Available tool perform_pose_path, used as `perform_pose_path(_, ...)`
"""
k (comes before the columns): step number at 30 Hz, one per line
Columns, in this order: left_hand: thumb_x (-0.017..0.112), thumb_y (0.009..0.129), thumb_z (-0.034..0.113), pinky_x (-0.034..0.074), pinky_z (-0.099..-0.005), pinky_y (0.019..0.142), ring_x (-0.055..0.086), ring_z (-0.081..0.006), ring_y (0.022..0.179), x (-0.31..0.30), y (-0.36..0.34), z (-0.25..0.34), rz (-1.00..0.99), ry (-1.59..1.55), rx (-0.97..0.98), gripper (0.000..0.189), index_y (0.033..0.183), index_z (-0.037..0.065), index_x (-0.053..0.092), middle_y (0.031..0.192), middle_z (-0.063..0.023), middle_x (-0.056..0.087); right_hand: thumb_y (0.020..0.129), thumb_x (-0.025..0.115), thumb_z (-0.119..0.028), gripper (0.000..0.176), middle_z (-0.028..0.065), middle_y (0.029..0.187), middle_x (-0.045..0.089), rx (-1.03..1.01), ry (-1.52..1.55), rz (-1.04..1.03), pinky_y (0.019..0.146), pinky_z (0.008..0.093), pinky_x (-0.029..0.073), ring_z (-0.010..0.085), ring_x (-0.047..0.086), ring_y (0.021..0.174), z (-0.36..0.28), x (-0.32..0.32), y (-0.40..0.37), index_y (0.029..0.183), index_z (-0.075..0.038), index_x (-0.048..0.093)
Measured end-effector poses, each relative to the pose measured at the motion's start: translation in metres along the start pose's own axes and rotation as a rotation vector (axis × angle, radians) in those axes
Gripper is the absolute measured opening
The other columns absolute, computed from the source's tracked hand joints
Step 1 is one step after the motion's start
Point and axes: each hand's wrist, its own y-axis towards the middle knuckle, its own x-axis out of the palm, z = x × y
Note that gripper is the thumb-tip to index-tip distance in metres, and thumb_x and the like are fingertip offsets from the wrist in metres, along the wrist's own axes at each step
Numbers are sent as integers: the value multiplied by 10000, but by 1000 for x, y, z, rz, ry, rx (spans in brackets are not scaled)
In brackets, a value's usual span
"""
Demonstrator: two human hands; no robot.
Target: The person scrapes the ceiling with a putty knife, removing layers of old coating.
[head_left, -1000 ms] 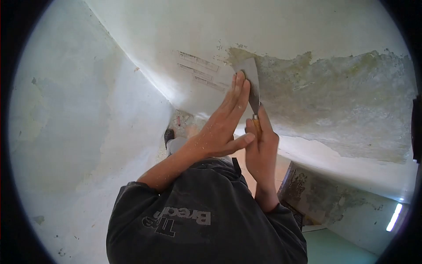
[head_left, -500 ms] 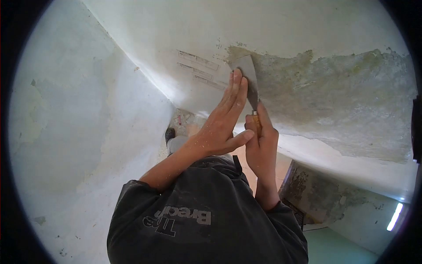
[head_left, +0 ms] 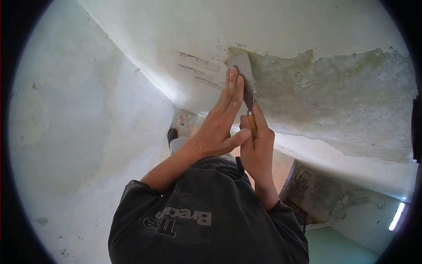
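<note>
A scraper with a broad metal blade [head_left: 247, 72] and a wooden handle [head_left: 251, 123] lies against the wall, at the left end of a bare grey patch [head_left: 325, 92]. My right hand [head_left: 259, 147] is wrapped round the handle, its index finger stretched along toward the blade. Flat on the blade rest the straight fingers of my left hand [head_left: 220, 119], which grips nothing. The left thumb reaches across close to the right hand. Whitish specks dot the left hand and forearm. Part of the blade is hidden beneath the left fingers.
Pale paint [head_left: 307, 26] surrounds the patch. Left of the blade are printed markings [head_left: 198, 61] on the wall. Another wall [head_left: 88, 110] meets it at a corner. Below are debris on the floor [head_left: 187, 118] and my dark shoe [head_left: 172, 135].
The scraper and both hands have shifted slightly left along the wall. My grip on the handle and the flat left fingers on the blade look the same.
</note>
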Motion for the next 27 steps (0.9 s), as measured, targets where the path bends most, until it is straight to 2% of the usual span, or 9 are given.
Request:
perform_pose_path(2, 444, 927, 539, 129, -486, 1159, 40, -442, 1444, -3, -2, 2, -41, -39, -4, 913, 1500, -48, 42, 1552, -300, 8, 944, 506, -82, 404, 233, 698, 575, -134, 19, 2, 560, 351, 449, 315, 613, 593, 0, -2, -7, 1310, 84, 457)
perform_pose_path(4, 446, 926, 539, 130, -485, 1159, 41, -445, 1444, -3, -2, 3, -71, -88, -9, 914, 1499, -50, 46, 1552, -301, 8, 942, 506, -77, 406, 242, 705, 577, -105, 5, 3, 575, 354, 456, 323, 621, 610, 0, 1, -5, 1311, 85, 455)
perform_pose_path(6, 308, 908, 690, 93, -469, 1160, 5, -424, 1449, 1, 0, 2, -21, -32, -45, 998, 1490, -70, 26, 1545, -315, -27, 938, 507, -66, 408, 262, 719, 580, -51, -30, 7, 606, 361, 472, 340, 637, 644, 2, 3, -2, 1312, 87, 452)
perform_pose_path(13, 312, 910, 683, 91, -474, 1160, 0, -416, 1451, 1, -1, 3, -47, -55, -62, 992, 1491, -67, 20, 1549, -305, -32, 947, 492, -74, 422, 234, 711, 586, -43, -36, 0, 584, 350, 467, 304, 637, 621, 2, 6, 2, 1334, 82, 426)
perform_pose_path(16, 462, 922, 524, 136, -482, 1158, 39, -442, 1445, -5, -1, 0, 0, -2, -10, 913, 1501, -43, 42, 1554, -296, 9, 949, 492, -83, 419, 238, 710, 595, -53, 17, -41, 582, 357, 468, 321, 642, 628, -7, -1, -5, 1327, 87, 429)
perform_pose_path(18, 309, 923, 653, 91, -476, 1160, -1, -416, 1451, -3, -2, 6, -96, -73, -52, 961, 1493, -62, 15, 1552, -299, -27, 952, 489, -96, 418, 244, 706, 594, 13, 47, -73, 579, 363, 467, 340, 641, 632, -5, -4, -8, 1319, 93, 428)
perform_pose_path(22, 309, 923, 654, 93, -481, 1159, 0, -420, 1450, 2, -2, 1, -28, -18, -33, 961, 1492, -62, 15, 1552, -299, -28, 953, 484, -104, 418, 262, 721, 597, -3, 14, -20, 583, 380, 471, 370, 645, 649, -5, -1, -3, 1317, 94, 426)
perform_pose_path(24, 461, 921, 528, 132, -470, 1161, 40, -441, 1446, -2, -3, 4, -79, -81, -21, 917, 1502, -43, 40, 1555, -294, -4, 950, 488, -99, 417, 275, 733, 595, 66, 51, -87, 595, 385, 473, 392, 644, 670, -11, -11, -9, 1317, 90, 427)
perform_pose_path(27, 459, 921, 532, 132, -471, 1160, 46, -443, 1445, 2, 0, 0, 27, -23, 3, 923, 1501, -47, 34, 1553, -301, 0, 948, 490, -95, 422, 260, 718, 587, -33, -53, -7, 598, 375, 473, 376, 648, 673, -3, 4, 1, 1329, 75, 423)
